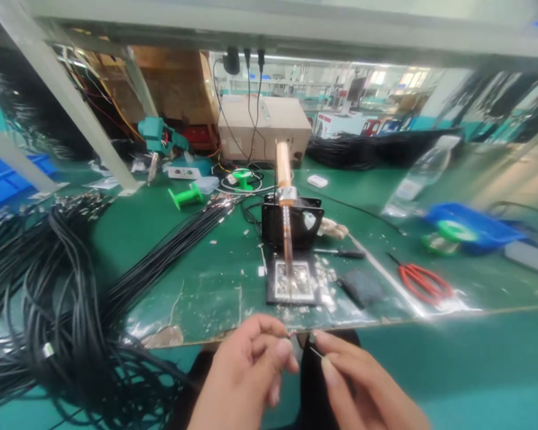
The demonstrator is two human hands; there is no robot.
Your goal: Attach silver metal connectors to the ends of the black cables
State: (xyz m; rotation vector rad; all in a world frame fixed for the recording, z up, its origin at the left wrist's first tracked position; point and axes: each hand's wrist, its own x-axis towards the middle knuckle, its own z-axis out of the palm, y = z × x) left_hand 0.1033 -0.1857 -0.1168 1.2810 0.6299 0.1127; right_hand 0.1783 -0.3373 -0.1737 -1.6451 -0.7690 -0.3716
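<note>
My left hand [255,364] is closed in a pinch at the bench's front edge. A tiny reddish tip shows at its thumb and forefinger, too small to name. Just to the right, my right hand [358,379] pinches a thin silvery wire [316,353], and a small shiny piece sits by its fingertip. The two hands are close together but apart. Beyond them a soldering iron [283,170] with a wooden handle rests in a black stand [271,224], tip down over a tray [275,280] of metal scraps.
Black cables [67,298] hang over the bench's left edge; another bundle [170,257] lies across the green mat. Red-handled pliers [425,283], a blue bin [475,224], a plastic bottle [418,176], a screwdriver [349,254] and a green spool [186,196] lie around.
</note>
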